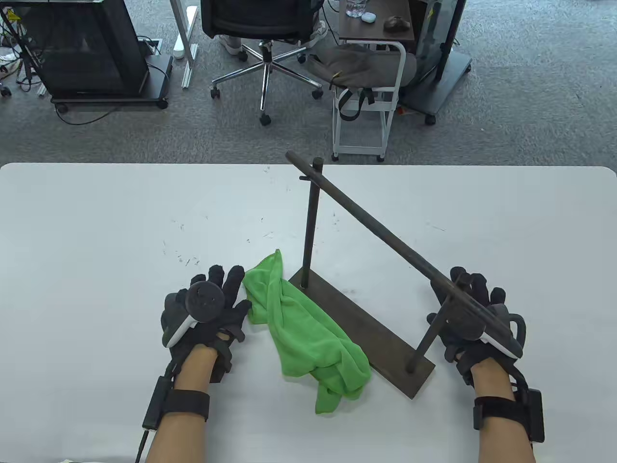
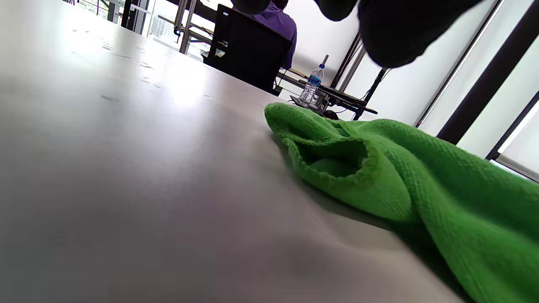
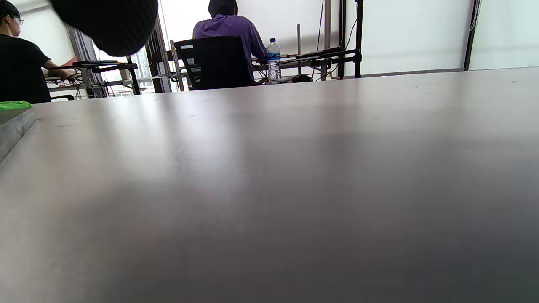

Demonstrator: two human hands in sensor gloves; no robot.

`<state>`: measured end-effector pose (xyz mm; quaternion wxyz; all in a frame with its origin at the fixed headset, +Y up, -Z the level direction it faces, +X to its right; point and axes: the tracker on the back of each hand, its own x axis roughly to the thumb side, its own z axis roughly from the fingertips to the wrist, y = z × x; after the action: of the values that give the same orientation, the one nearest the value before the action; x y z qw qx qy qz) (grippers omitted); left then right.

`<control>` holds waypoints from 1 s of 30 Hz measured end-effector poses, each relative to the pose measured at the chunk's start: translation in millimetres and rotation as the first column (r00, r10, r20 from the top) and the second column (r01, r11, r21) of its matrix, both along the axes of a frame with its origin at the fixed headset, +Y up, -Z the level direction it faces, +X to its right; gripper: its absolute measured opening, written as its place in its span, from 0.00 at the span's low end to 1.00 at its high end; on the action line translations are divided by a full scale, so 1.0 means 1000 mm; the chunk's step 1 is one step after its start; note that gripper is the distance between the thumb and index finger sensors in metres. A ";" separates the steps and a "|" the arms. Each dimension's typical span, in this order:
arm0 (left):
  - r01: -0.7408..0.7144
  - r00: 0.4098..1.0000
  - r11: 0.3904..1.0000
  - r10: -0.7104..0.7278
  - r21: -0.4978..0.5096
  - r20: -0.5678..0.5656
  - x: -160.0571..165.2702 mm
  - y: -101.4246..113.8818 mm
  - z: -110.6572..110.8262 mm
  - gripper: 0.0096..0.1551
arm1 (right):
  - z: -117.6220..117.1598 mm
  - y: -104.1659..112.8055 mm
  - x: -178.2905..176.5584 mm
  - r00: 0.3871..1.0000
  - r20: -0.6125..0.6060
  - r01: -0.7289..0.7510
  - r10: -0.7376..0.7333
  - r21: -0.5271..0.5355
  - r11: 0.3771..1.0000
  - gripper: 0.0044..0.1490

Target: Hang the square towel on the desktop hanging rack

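Observation:
A crumpled green square towel (image 1: 308, 333) lies on the white table in front of the dark metal hanging rack (image 1: 361, 323), whose two posts carry a long bar (image 1: 366, 222). My left hand (image 1: 214, 301) lies flat on the table just left of the towel, fingers spread, holding nothing. In the left wrist view the towel (image 2: 400, 176) lies close ahead and one fingertip (image 2: 404, 29) hangs above it. My right hand (image 1: 475, 308) rests flat on the table right of the rack, behind its near post, holding nothing. The right wrist view shows the rack's base edge (image 3: 12, 126) at far left.
The white table (image 1: 96, 231) spreads wide to the left and right of the rack. Beyond its far edge stand an office chair (image 1: 262, 43), a white cart (image 1: 371, 96) and a black cabinet (image 1: 87, 48).

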<state>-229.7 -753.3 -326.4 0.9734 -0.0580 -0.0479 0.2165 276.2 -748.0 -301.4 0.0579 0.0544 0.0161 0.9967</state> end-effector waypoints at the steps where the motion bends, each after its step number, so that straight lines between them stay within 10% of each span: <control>1: -0.005 1.000 1.000 0.005 -0.007 0.002 0.000 -0.001 0.000 0.43 | -0.001 -0.001 -0.001 1.000 0.002 0.000 0.000 -0.007 1.000 0.49; 30: -0.024 1.000 0.998 0.024 -0.062 0.002 -0.001 -0.004 -0.001 0.43 | -0.005 0.001 -0.008 0.998 0.013 -0.064 0.065 -0.037 0.997 0.49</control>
<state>-231.1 -757.6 -327.4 0.9684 -0.0876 -0.0430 0.2296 268.7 -746.6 -306.5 0.0269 0.0456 0.0356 0.9980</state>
